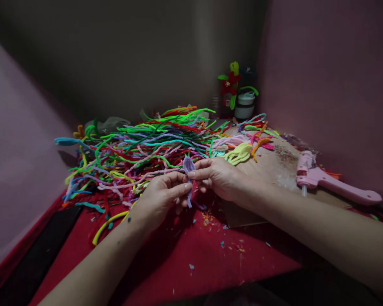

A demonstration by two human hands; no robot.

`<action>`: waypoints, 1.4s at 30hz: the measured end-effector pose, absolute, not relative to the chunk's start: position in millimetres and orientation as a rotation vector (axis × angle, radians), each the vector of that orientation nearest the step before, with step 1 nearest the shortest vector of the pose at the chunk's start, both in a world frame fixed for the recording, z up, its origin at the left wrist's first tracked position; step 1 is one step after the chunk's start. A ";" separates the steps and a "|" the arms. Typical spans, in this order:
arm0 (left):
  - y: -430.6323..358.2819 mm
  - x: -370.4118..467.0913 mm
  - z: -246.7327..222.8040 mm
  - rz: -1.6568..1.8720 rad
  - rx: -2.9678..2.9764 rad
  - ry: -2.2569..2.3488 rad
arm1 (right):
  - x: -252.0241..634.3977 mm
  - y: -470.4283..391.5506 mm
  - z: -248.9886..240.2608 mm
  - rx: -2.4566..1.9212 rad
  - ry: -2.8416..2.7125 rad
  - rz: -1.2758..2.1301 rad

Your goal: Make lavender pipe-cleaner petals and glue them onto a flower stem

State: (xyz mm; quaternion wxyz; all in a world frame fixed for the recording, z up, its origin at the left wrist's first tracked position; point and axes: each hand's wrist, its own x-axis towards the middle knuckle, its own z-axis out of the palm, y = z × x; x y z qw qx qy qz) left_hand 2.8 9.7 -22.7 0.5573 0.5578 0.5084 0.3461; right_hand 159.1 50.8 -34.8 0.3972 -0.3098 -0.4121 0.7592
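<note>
Both hands' grip [189, 180] on lilac pipe cleaner [189, 166], no legible writing

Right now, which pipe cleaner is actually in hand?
The lilac pipe cleaner, looped, pinched between the left hand and right hand; the rest lie loose in the pile.

Head view, down onto near tabletop [210, 255]
</note>
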 end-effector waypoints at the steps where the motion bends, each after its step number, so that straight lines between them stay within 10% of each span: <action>1: 10.0 2.8 -23.0 0.819 1.344 1.210 | 158.7 50.8 -35.0 -0.784 -1.024 1.933; 42: 6.1 9.1 -12.5 0.798 1.529 1.399 | 156.7 45.4 -33.2 -0.751 -1.382 1.691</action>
